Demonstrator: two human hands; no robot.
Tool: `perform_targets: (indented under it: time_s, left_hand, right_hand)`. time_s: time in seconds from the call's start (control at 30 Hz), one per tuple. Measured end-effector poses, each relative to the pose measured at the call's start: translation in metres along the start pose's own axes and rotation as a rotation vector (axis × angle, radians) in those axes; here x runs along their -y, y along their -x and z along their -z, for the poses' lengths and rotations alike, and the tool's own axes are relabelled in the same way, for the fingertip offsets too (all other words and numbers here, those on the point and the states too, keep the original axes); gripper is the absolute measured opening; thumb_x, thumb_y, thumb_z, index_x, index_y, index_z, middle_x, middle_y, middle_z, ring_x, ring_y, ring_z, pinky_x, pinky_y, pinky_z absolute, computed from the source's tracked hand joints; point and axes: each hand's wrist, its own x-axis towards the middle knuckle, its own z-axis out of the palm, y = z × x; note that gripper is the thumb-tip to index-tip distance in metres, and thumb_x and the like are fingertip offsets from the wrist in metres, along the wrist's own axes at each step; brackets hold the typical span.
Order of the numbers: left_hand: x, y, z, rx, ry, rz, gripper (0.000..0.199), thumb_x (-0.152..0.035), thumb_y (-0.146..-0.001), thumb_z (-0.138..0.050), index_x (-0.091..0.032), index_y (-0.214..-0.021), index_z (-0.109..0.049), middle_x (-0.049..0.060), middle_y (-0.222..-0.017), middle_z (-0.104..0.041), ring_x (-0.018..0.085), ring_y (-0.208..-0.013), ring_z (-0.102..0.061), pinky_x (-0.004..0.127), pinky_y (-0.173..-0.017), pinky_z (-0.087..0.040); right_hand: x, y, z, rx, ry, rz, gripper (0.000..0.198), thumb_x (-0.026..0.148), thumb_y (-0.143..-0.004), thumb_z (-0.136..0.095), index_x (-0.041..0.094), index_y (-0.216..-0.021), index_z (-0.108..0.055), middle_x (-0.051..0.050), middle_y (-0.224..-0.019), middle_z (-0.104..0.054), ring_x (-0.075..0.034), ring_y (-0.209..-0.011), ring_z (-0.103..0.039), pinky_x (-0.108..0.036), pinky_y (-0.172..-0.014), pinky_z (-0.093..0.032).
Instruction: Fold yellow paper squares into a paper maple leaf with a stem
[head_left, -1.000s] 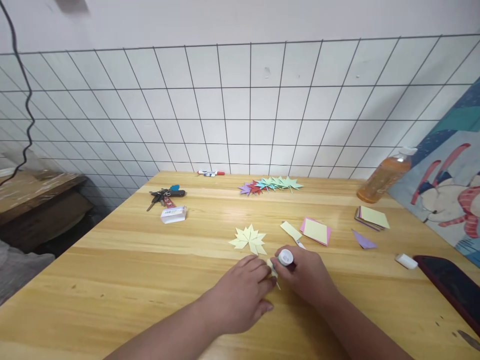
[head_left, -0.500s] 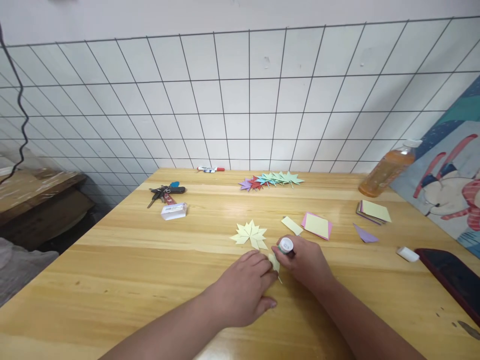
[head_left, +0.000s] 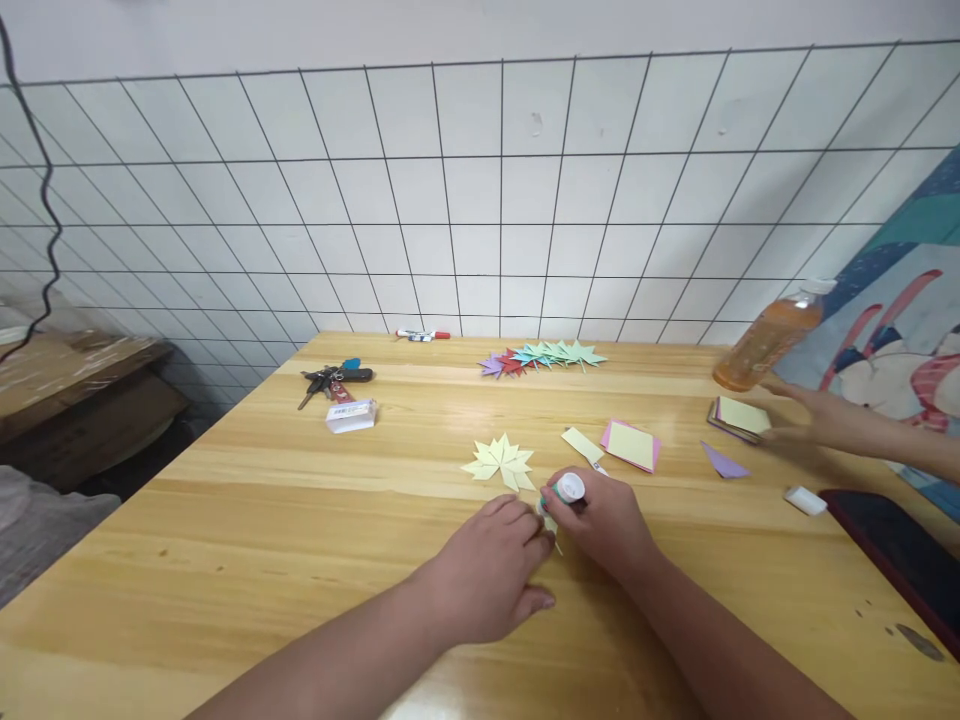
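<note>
My right hand [head_left: 604, 515] is closed around a glue stick [head_left: 570, 489] with a white end and a bit of green on its side. The glue stick is tilted over a small pale yellow folded paper piece [head_left: 551, 525], mostly hidden by my fingers. My left hand [head_left: 491, 565] pins that piece to the table with its fingertips, thumb held apart. Just beyond my hands lies a pale yellow paper leaf [head_left: 501, 462] made of pointed folded pieces, with an opening on its near side.
Another person's hand [head_left: 817, 418] touches a stack of paper squares [head_left: 742, 415] at right, near a tilted bottle [head_left: 772, 340]. Pink and yellow squares [head_left: 631, 446], a purple triangle [head_left: 724, 461], a phone [head_left: 892, 560], keys [head_left: 334, 380], a small box [head_left: 351, 416] and coloured paper leaves [head_left: 544, 357] surround the work.
Another person's hand has come in from the right to the stack of paper squares. My right hand has shifted the glue stick slightly over the yellow piece; my left hand stays nearly still.
</note>
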Motion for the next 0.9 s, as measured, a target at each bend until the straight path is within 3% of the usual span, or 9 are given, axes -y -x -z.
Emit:
perform_targets:
  time_s: [0.4,0.63,0.9]
  left_hand:
    - [-0.002,0.000,-0.001,0.008,-0.016,0.010,0.045,-0.052,-0.079,-0.052,-0.017,-0.108,-0.056,0.008,-0.101,-0.058,0.025,-0.102,-0.047,0.039,-0.097,-0.031]
    - [-0.001,0.000,0.001,0.006,-0.027,-0.004,0.046,-0.052,-0.081,-0.050,-0.017,-0.110,-0.054,0.008,-0.098,-0.058,0.024,-0.099,-0.048,0.038,-0.095,-0.031]
    - [-0.001,0.000,-0.002,-0.005,-0.049,-0.003,0.045,-0.053,-0.081,-0.048,-0.017,-0.107,-0.056,0.007,-0.096,-0.059,0.024,-0.098,-0.048,0.038,-0.096,-0.031]
  right_hand:
    - [-0.005,-0.010,-0.014,-0.063,0.075,0.063,0.025,0.039,-0.084,-0.048,0.021,-0.074,-0.062,-0.003,-0.073,-0.068,-0.018,-0.069,-0.061,-0.026,-0.061,-0.040]
    - [-0.011,0.000,0.005,-0.279,-0.097,-0.056,0.023,0.038,-0.082,-0.050,0.021,-0.072,-0.062,0.000,-0.065,-0.067,-0.016,-0.059,-0.060,-0.024,-0.058,-0.041]
    - [-0.003,0.004,0.003,-0.036,0.022,0.018,0.024,0.033,-0.080,-0.047,0.021,-0.066,-0.062,-0.001,-0.063,-0.066,-0.017,-0.062,-0.060,-0.025,-0.059,-0.039]
